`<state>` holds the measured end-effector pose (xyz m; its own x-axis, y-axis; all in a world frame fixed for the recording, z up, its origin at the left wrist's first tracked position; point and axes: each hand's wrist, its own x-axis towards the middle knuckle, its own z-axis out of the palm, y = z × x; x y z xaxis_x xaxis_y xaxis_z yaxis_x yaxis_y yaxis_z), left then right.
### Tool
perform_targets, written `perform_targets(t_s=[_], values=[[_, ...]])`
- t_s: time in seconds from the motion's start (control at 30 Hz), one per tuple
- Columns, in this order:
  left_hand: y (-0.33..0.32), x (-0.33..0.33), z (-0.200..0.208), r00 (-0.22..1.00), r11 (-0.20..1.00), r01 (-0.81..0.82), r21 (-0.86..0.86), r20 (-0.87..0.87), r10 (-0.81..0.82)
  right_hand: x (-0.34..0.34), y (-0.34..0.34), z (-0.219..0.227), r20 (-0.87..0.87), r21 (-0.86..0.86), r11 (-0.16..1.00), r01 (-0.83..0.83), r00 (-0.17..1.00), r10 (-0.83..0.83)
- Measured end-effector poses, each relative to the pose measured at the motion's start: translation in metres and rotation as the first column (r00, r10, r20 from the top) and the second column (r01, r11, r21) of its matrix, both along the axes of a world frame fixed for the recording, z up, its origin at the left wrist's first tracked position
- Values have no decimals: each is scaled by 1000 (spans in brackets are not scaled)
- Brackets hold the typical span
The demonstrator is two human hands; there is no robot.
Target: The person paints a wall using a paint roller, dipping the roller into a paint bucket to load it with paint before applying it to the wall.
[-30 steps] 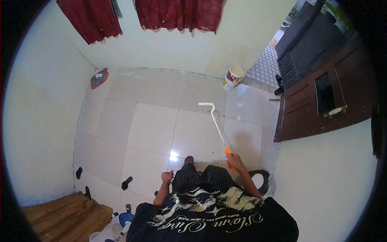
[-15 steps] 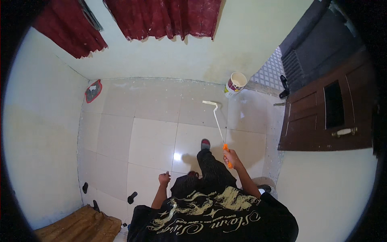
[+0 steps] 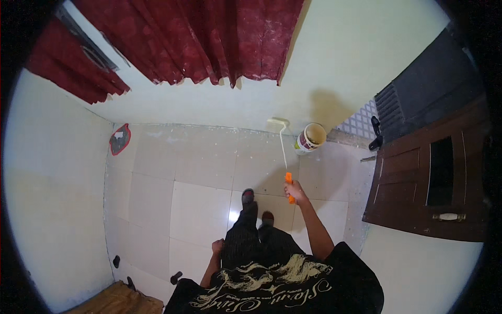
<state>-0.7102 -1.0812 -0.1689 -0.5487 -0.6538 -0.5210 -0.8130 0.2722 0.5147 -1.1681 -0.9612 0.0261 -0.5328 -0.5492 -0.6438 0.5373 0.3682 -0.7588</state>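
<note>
My right hand [image 3: 296,192] is closed round the orange handle of a paint roller [image 3: 284,149]. The roller's thin wire frame reaches away from me, and its pale head lies near the foot of the far wall. Just right of the head stands a paint bucket [image 3: 305,146] with a white and dark red side. Its inner wall is cream coloured, and how much paint it holds I cannot tell. My left hand [image 3: 217,246] hangs beside my left thigh, its fingers curled in, with nothing visible in it.
A brown door [image 3: 397,178] stands open at right beside a doorway with dark sandals [image 3: 375,142]. Red curtains [image 3: 219,47] hang on the far wall. A red-edged grey mat [image 3: 120,140] lies in the far left corner. Slippers [image 3: 176,277] and a brown cloth [image 3: 117,302] are at lower left.
I have stepped toward the far wall and the bucket. My right hand has carried the roller forward, bringing its head close to the wall. My left hand has drawn in beside my leg.
</note>
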Motion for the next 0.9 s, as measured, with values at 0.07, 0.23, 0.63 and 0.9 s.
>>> perform_targets(t_s=[0.07,0.23,0.63,0.9], values=[[-18,-34,-7,915,898,393,-196,180,-361,-22,-23,-6,10,23,998,55,998,-55],[-58,-109,16,840,667,-496,556,110,532,-60,-57,-33,-137,249,968,1,990,34],[-89,-145,-15,860,686,-495,533,192,472,-91,-121,-145,-208,344,937,61,978,12],[-79,-97,-18,879,733,-477,485,247,408,-52,-102,-49,-102,247,956,155,986,-133]])
